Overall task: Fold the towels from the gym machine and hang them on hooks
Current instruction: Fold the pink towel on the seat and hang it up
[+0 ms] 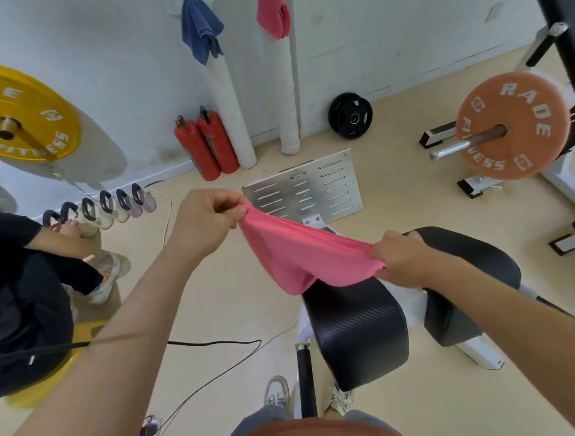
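Currently a pink towel (294, 253) is stretched in the air between both hands, its long axis running from ten o'clock down to four o'clock. The left hand (204, 220) is closed on the upper end, fingers (237, 213) pinching the corner; the right hand (401, 259) is closed on the lower end, just above the black seat pad (358, 326). The middle sags toward six o'clock, well clear of the floor (223, 291). At twelve o'clock, on the wall (111, 61), a blue towel (199, 28) and a second pink one (272, 13) are already hung; the hooks themselves cannot be made out. A seated person (24, 282) is seen at nine o'clock.
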Motion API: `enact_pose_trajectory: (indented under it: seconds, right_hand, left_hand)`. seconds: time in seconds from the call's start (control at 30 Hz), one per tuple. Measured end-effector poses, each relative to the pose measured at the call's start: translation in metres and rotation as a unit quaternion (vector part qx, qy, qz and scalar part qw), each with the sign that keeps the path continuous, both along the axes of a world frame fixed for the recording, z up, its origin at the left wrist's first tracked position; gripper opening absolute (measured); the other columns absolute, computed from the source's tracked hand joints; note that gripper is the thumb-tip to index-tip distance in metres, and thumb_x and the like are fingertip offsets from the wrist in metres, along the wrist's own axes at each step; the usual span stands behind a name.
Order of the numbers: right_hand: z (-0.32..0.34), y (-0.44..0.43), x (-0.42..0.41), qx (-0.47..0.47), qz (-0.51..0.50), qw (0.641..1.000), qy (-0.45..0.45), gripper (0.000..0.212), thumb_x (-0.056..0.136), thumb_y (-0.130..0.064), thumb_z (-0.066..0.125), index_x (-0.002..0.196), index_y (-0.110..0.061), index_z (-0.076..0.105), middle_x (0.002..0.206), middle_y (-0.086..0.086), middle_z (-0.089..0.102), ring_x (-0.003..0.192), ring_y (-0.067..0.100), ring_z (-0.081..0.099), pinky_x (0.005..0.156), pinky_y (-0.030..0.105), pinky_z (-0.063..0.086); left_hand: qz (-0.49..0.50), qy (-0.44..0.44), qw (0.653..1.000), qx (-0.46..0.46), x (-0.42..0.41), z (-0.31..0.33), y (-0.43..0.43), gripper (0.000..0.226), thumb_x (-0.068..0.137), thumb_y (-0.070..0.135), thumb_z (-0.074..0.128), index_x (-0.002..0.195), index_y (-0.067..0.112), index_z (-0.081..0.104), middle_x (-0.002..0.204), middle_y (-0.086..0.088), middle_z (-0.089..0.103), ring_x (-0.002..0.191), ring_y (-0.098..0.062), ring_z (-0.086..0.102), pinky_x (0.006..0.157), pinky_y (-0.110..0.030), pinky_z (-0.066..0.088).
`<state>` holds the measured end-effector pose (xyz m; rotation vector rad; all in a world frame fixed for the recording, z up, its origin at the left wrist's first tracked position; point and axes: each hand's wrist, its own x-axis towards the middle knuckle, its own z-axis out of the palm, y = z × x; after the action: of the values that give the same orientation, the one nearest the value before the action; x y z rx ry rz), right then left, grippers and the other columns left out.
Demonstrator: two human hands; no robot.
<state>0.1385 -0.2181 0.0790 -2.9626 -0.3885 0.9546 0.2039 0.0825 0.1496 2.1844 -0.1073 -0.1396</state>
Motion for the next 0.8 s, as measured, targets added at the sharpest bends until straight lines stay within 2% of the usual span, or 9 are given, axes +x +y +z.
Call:
enact_pose_trajectory:
  seconds: [0.07,0.17,0.23,0.3,0.37,0.53,0.6,0.7,0.8]
  right_hand:
    - [0.008,-0.013,0.006,0.048,-0.033,0.998,-0.035,0.007,0.091,-0.023,0.048,0.086,-0.020,0.052,0.086,-0.004,0.056,0.107,0.019,0.041,0.091,0.042,0.036]
    - [0.017,-0.019,0.014,0.064,-0.033,0.994,-0.085,0.020,0.090,-0.025,0.047,0.070,-0.022,0.051,0.077,-0.004,0.051,0.099,0.019,0.042,0.084,0.039,0.043]
    - [0.022,-0.022,0.017,0.039,-0.012,0.991,-0.131,0.025,0.094,-0.032,0.044,0.092,-0.021,0.066,0.097,0.002,0.055,0.106,0.022,0.042,0.086,0.041,0.044]
    - [0.028,-0.029,0.019,0.017,-0.003,0.983,-0.181,0.032,0.096,-0.038,0.044,0.110,-0.023,0.069,0.110,0.004,0.050,0.110,0.023,0.039,0.089,0.040,0.043]
    - [0.037,-0.038,0.021,0.004,-0.013,0.973,-0.232,0.034,0.096,-0.041,0.046,0.113,-0.023,0.070,0.110,0.004,0.047,0.111,0.023,0.038,0.087,0.037,0.041]
    - [0.047,-0.067,0.027,-0.039,-0.058,0.944,-0.321,0.032,0.098,-0.035,0.045,0.109,-0.017,0.069,0.108,0.001,0.059,0.108,0.023,0.049,0.081,0.037,0.044]
    - [0.050,-0.076,0.026,-0.053,-0.070,0.927,-0.365,0.022,0.094,-0.020,0.052,0.105,-0.011,0.069,0.105,0.005,0.065,0.103,0.027,0.056,0.080,0.041,0.050]
    - [0.050,-0.086,0.012,-0.049,-0.106,0.904,-0.412,0.016,0.086,-0.003,0.055,0.094,-0.004,0.069,0.092,0.010,0.066,0.082,0.031,0.059,0.066,0.042,0.051]
    - [0.027,-0.083,-0.027,-0.086,-0.115,0.930,-0.338,0.018,0.089,-0.009,0.049,0.085,-0.009,0.067,0.082,0.004,0.062,0.070,0.026,0.058,0.060,0.037,0.049]
  left_hand:
    - [0.037,0.027,0.999,0.017,-0.001,-0.020,0.010,0.030,0.084,0.000,0.063,0.071,0.028,0.069,0.062,-0.001,0.061,0.050,-0.001,0.048,0.065,-0.026,0.042]
    - [0.075,0.050,0.996,0.013,-0.005,-0.044,0.009,0.028,0.085,-0.002,0.061,0.073,0.022,0.069,0.053,0.015,0.059,0.049,0.004,0.048,0.060,-0.021,0.039]
    - [0.107,0.043,0.993,0.003,-0.004,-0.052,0.004,0.026,0.086,-0.001,0.059,0.075,0.019,0.070,0.056,0.013,0.057,0.051,0.000,0.049,0.058,-0.022,0.037]
    - [0.138,0.028,0.990,-0.011,0.001,-0.052,0.000,0.021,0.087,0.002,0.060,0.080,0.019,0.071,0.056,0.005,0.048,0.051,-0.008,0.042,0.054,-0.025,0.033]
    - [0.148,0.042,0.986,-0.061,0.005,-0.048,-0.004,0.016,0.088,0.006,0.061,0.086,0.018,0.071,0.056,0.002,0.042,0.048,-0.009,0.038,0.051,-0.025,0.031]
    - [0.122,0.129,0.971,-0.158,0.015,-0.035,-0.031,0.016,0.094,0.008,0.055,0.088,0.018,0.066,0.050,0.007,0.062,0.045,-0.008,0.062,0.054,-0.024,0.044]
    - [0.125,0.136,0.960,-0.211,0.021,-0.028,-0.046,0.017,0.095,0.007,0.053,0.087,0.017,0.063,0.058,0.006,0.069,0.055,-0.009,0.068,0.059,-0.023,0.050]
    - [0.132,0.129,0.945,-0.269,0.026,-0.025,-0.062,0.015,0.094,0.014,0.058,0.082,0.015,0.067,0.072,-0.003,0.072,0.066,-0.014,0.071,0.065,-0.024,0.056]
    - [0.129,0.106,0.970,-0.175,0.012,-0.050,-0.065,0.025,0.088,0.028,0.067,0.073,0.008,0.072,0.066,-0.012,0.070,0.056,-0.019,0.068,0.054,-0.023,0.053]
